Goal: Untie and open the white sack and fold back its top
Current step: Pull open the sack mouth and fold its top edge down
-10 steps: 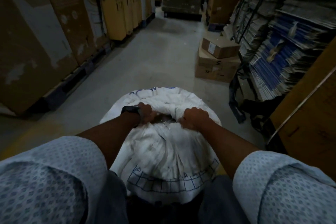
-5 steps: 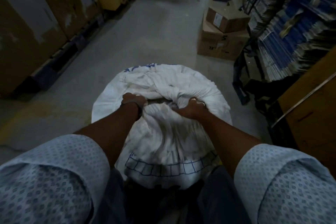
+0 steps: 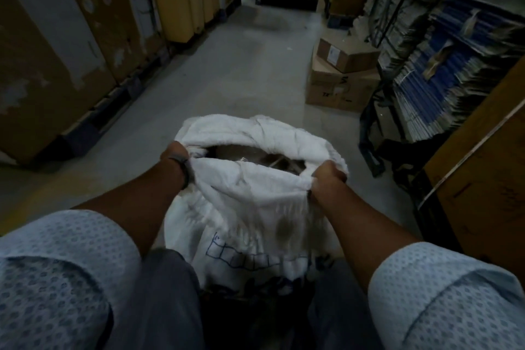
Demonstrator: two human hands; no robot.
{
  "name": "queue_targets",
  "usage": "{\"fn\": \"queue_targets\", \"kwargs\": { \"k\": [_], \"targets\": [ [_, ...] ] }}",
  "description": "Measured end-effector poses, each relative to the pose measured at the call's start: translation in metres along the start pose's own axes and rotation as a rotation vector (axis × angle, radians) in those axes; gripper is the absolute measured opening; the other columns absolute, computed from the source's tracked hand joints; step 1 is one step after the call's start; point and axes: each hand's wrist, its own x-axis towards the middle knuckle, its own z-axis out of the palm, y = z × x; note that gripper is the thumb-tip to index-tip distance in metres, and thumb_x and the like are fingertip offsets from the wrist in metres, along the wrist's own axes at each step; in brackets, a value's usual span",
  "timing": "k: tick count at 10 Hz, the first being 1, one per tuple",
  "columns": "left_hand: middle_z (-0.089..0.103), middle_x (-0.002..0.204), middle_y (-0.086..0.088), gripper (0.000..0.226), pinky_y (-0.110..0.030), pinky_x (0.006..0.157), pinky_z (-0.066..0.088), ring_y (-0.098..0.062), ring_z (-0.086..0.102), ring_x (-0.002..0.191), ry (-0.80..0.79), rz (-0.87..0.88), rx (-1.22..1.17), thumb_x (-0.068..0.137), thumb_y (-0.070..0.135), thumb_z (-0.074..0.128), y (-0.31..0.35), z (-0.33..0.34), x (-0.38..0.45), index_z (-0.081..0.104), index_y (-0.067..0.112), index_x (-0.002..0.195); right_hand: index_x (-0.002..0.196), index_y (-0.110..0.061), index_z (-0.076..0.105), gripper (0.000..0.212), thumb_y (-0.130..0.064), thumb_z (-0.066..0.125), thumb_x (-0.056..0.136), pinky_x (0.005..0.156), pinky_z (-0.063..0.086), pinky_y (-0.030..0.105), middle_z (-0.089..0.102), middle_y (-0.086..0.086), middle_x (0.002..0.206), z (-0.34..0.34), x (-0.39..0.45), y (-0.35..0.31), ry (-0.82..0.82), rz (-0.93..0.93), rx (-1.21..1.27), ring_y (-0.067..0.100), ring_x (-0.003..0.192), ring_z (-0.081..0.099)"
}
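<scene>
Gripping the rim of one white sack (image 3: 250,207), two hands pull its mouth apart at the centre of the frame: the left hand (image 3: 176,155) holds the left edge, the right hand (image 3: 326,179) the right edge, and each hand's fingers are curled tight and clamped on the cloth. The sack stands on the floor (image 3: 233,71) in the lower middle of the frame, between the person's knees, its top open in a dark slit where brownish contents show, too dim to name. A blue grid is printed on its near side, with one brown stain above it. One dark band (image 3: 181,163) circles the left wrist. Two pale patterned sleeves (image 3: 56,287) fill the lower corners. At the right of the frame, two cardboard boxes (image 3: 341,79) sit stacked, the smaller on the larger, beside shelves of flat blue-and-white bundles (image 3: 443,65). Along the left edge stands a row of tall cartons (image 3: 85,23) on dark pallets; their count is unclear as they recede into the upper frame.
</scene>
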Motion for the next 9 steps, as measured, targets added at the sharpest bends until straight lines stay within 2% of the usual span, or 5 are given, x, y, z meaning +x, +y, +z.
{"fn": "queue_targets", "kwargs": {
  "k": [1, 2, 5, 8, 9],
  "targets": [
    [0.071, 0.099, -0.011, 0.054, -0.031, 0.079, 0.054, -0.026, 0.065, 0.079, -0.184, -0.073, -0.341, 0.093, 0.048, 0.025, -0.020, -0.013, 0.070, 0.062, 0.015, 0.114, 0.150, 0.007, 0.007, 0.054, -0.022, 0.014, 0.105, 0.093, 0.046, 0.016, 0.026, 0.003, 0.158, -0.006, 0.015, 0.021, 0.195, -0.203, -0.819, 0.024, 0.140, 0.035],
    [0.063, 0.121, -0.006, 0.057, -0.038, 0.099, 0.043, -0.029, 0.058, 0.105, -0.068, -0.045, -0.127, 0.090, 0.047, 0.028, -0.048, -0.011, 0.117, 0.055, 0.009, 0.123, 0.130, 0.019, 0.023, 0.079, -0.042, -0.011, 0.093, 0.092, 0.047, 0.023, 0.034, 0.004, 0.155, -0.007, 0.019, 0.026, 0.206, 0.054, 0.045, 0.026, 0.133, 0.044],
    [0.019, 0.157, -0.023, 0.091, -0.043, 0.119, 0.021, -0.037, 0.026, 0.143, 0.198, 0.100, 0.516, 0.089, 0.064, 0.031, -0.007, 0.024, 0.004, 0.013, 0.002, 0.152, 0.125, -0.006, 0.050, 0.058, -0.029, 0.066, 0.074, 0.102, 0.037, 0.047, 0.051, 0.018, 0.133, 0.004, 0.002, -0.007, 0.413, -0.147, -0.187, 0.038, 0.125, 0.044],
    [0.043, 0.132, -0.015, 0.063, -0.050, 0.100, 0.034, -0.038, 0.039, 0.122, 0.181, 0.586, 1.262, 0.078, 0.047, 0.060, -0.015, 0.048, -0.023, 0.042, 0.020, 0.132, 0.101, -0.018, 0.066, 0.031, -0.024, 0.061, 0.070, 0.090, 0.034, 0.042, 0.061, 0.008, 0.110, 0.025, 0.004, -0.017, 0.474, -1.033, -0.799, 0.030, 0.105, 0.054],
    [0.051, 0.122, -0.016, 0.044, -0.051, 0.094, 0.040, -0.037, 0.047, 0.112, 0.169, 1.065, 1.536, 0.083, 0.027, 0.057, -0.018, 0.056, -0.020, 0.047, 0.016, 0.124, 0.093, -0.014, 0.068, 0.023, -0.017, 0.063, 0.071, 0.081, 0.038, 0.041, 0.064, 0.010, 0.104, 0.031, 0.018, -0.010, 0.354, -1.396, -1.137, 0.031, 0.094, 0.057]
  ]
}}
